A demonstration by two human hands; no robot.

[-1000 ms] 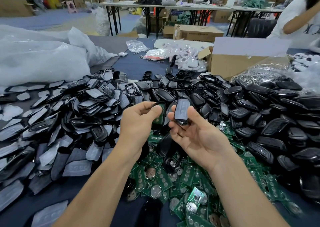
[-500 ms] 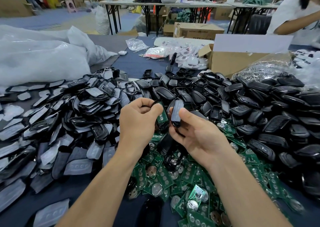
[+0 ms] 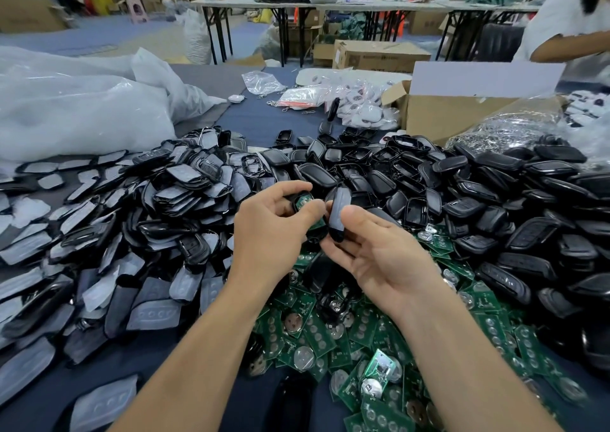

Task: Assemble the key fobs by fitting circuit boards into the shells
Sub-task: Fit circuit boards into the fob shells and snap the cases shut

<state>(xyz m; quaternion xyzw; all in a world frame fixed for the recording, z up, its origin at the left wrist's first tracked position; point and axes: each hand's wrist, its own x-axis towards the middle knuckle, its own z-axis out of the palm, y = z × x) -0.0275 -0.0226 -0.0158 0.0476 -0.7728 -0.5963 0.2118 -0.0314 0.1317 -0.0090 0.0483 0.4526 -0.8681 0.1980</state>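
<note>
L hand (image 3: 270, 233) pinches shell (image 3: 313, 234) w/ circuit board (image 3: 302, 202); R hand (image 3: 379, 256) pinches cover (image 3: 340, 213), above PCB pile (image 3: 317, 332). Prob. light, stiff, slick: hold edges.

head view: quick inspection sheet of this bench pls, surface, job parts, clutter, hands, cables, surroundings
surface: dark blue table cover, mostly buried under parts
job's things: black shells heaped centre and right; green boards piled nearest the camera; grey pads at left
clutter: plastic bags, open box, bagged white fobs
grippers: left hand pinches a shell with board; right hand holds a second shell, edge-on
cables: nothing seen
surroundings: far tables, cartons, another person at right
</note>
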